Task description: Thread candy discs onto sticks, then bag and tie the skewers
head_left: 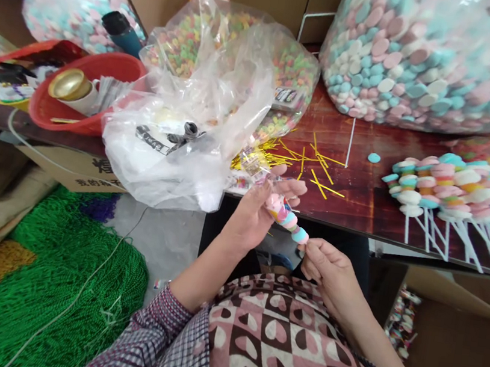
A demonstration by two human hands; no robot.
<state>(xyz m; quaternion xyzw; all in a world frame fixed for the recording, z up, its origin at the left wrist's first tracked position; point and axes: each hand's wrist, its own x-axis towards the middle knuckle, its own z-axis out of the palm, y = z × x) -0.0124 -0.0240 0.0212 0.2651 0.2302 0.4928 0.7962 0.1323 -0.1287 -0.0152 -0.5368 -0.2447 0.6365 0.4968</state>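
Note:
A marshmallow skewer (pixel 289 219) in pink, blue and white slants between my hands, above my lap at the table's front edge. My left hand (pixel 253 214) is closed around its upper end, where a see-through printed wrapper (pixel 275 203) covers part of the candy. Some of its fingers stick out behind. My right hand (pixel 328 267) pinches the lower end, just under the last blue marshmallow; the stick itself is mostly hidden by the fingers. Gold twist ties (pixel 316 163) lie loose beyond the left hand, beside a bunch of them and more wrappers.
Finished-looking marshmallow skewers (pixel 459 183) are piled at the right. Behind stand a large marshmallow bag (pixel 407 66) and bags of ring candy (pixel 192 42). A red basin (pixel 85 118) sits left; green strands (pixel 76 281) cover the floor. An open cardboard box (pixel 458 353) is lower right.

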